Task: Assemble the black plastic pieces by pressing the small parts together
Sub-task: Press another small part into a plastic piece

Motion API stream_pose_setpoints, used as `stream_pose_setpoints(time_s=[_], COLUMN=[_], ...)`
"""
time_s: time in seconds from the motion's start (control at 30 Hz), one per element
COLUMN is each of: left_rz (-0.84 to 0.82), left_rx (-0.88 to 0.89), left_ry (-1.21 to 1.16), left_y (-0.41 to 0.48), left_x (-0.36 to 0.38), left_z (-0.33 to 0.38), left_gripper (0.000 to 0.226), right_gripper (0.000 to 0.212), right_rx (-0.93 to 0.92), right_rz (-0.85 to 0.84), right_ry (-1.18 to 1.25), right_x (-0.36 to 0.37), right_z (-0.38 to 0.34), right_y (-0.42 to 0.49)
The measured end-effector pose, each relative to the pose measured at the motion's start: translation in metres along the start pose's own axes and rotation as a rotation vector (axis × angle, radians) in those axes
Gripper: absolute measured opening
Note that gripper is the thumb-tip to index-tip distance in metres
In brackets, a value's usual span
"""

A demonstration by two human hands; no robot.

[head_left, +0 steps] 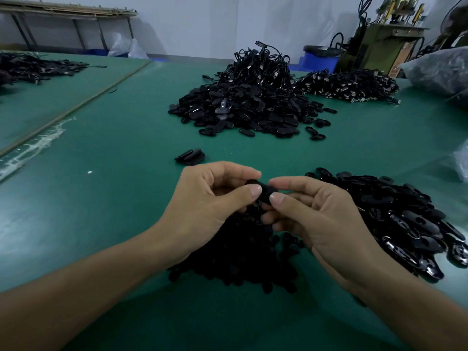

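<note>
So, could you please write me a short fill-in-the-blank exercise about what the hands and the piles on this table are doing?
1. The left hand and right hand pinch one black piece between ____ hands.
2. The table mat is ____ in colour.
3. The pile with cables lies ____ from the person than the hands.
4. The glossy pile lies on the person's ____ side.

Missing words: both; green; farther; right

- A factory assembly workshop: a broad green-matted worktable [106, 198] fills the view.
- At 12 o'clock, a bulk heap of glossy black oval plastic shells and black cables [250, 97].
- At 1 o'clock, a grimy olive-green metal press machine [379, 44] beside a blue plastic bin [320, 60].
- At 11 o'clock, a bare metal-framed rack [68, 24] against the white wall.
</note>
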State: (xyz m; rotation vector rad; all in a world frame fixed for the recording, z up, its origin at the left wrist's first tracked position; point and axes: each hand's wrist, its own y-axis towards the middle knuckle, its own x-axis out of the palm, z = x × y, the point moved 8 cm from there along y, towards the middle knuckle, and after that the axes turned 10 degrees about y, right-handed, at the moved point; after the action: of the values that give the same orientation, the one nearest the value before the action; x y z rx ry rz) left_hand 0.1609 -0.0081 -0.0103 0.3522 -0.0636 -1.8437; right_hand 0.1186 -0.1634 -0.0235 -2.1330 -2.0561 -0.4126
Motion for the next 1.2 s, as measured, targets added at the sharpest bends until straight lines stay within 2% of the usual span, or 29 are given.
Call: stream_pose_setpoints(time_s=[0.1, 0.2, 0.3, 0.37, 0.47, 0.57, 0.67, 0.83, 0.97, 1.03, 1.1, 1.17, 1.2], left_rz=[-0.025, -0.043, -0.090, -0.111, -0.118, -0.158, -0.174, -0.124, -0.085, -0.038, 0.006, 0.016, 0.015], left_rx=[-0.025, -0.053, -0.062, -0.056, -0.031, -0.008, 0.036, 0.143, 0.176, 0.149, 0.128, 0.121, 0.121], left_ry=[0.004, -0.021, -0.050, -0.043, 0.041, 0.171, 0.227, 0.308, 0.269, 0.224, 0.204, 0.179, 0.175], left_y=[0.000, -0.001, -0.001, -0.001, -0.001, -0.002, -0.002, -0.002, 0.002, 0.004, 0.006, 0.007, 0.007], left_x=[0.002, 0.003, 0.007, 0.009, 0.007, 0.009, 0.012, 0.009, 0.002, -0.003, -0.008, -0.010, -0.010], left_z=[-0.001, -0.004, -0.006, -0.006, -0.005, -0.004, -0.002, 0.007, 0.011, 0.008, 0.004, 0.003, 0.003], left_gripper=[0.009, 0.021, 0.011, 0.007, 0.015, 0.025, 0.018, 0.013, 0.010, 0.011, 0.010, 0.008, 0.012], right_gripper=[0.009, 0.012, 0.003, 0.010, 0.007, 0.022, 0.029, 0.027, 0.032, 0.030, 0.022, 0.019, 0.023], right_rx=[-0.067, -0.120, -0.143, -0.158, -0.186, -0.206, -0.192, -0.222, -0.203, -0.214, -0.272, -0.317, -0.302], right_rz=[-0.025, -0.002, 0.019, 0.028, 0.009, -0.020, -0.034, -0.029, -0.059, -0.035, -0.042, -0.135, -0.198], right_ry=[-0.118, -0.187, -0.199, -0.207, -0.221, -0.238, -0.183, -0.221, -0.090, -0.271, -0.663, -1.048, -1.160], right_x=[0.002, 0.000, -0.001, -0.001, -0.001, 0.001, 0.002, 0.003, 0.004, -0.001, -0.002, 0.008, 0.011], right_z=[-0.005, -0.008, -0.011, -0.011, -0.013, -0.013, -0.013, -0.016, -0.011, -0.008, -0.009, -0.003, 0.004], right_y=[-0.001, -0.001, -0.001, -0.002, -0.002, -0.002, -0.003, -0.005, -0.003, -0.002, -0.002, -0.004, -0.004])
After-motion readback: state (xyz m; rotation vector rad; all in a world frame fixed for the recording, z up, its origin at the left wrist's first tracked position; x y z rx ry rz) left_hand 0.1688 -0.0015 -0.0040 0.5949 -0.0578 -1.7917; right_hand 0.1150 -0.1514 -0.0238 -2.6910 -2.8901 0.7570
